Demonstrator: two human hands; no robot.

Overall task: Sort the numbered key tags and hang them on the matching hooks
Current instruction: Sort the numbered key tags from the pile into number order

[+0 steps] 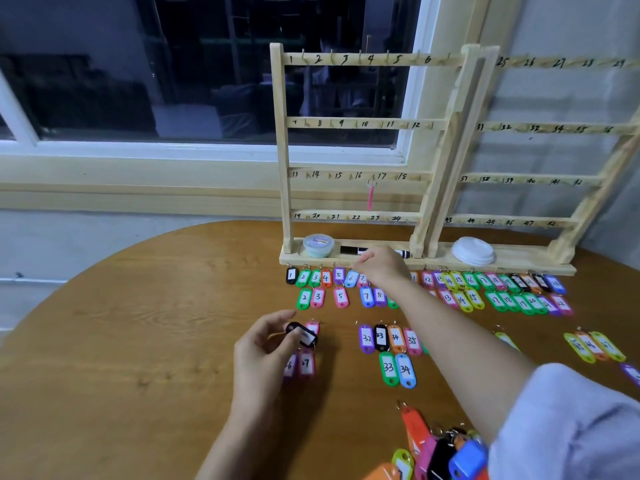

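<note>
Counter (pixel 138 341): round, wood-grain top.

Racks: left rack (pixel 284 150) stands at 12 o'clock with hooks numbered 1 to 24. The right rack (pixel 588 199) touches it at 1 o'clock and is numbered from 25 up.

Pink tag (pixel 370 198): the one tag hung, on the hook beside 17 on the left rack.

Far row of tags (pixel 471 280): lies flat along the rack base, from 1 upward. A second row (pixel 367 296) lies just nearer.

Middle group (pixel 381 337): tags 32 to 35, with 33 and 34 below, at counter centre.

Loose heap of tags (pixel 440 452): mixed colours, at 5 o'clock.

Left hand (pixel 266 344): at 7 o'clock, fingers (pixel 277 318) and thumb pinching a black tag (pixel 302 334), held above the pink tags 26 and 27.

Right hand (pixel 381 266): reaches to 12 o'clock over the far row near tag 7. Its fingers are curled, possibly on a tag, though the grasp cannot be told.

Rack base holds a tub (pixel 318 245), a marker (pixel 353 250) and a white lid (pixel 472 251).
</note>
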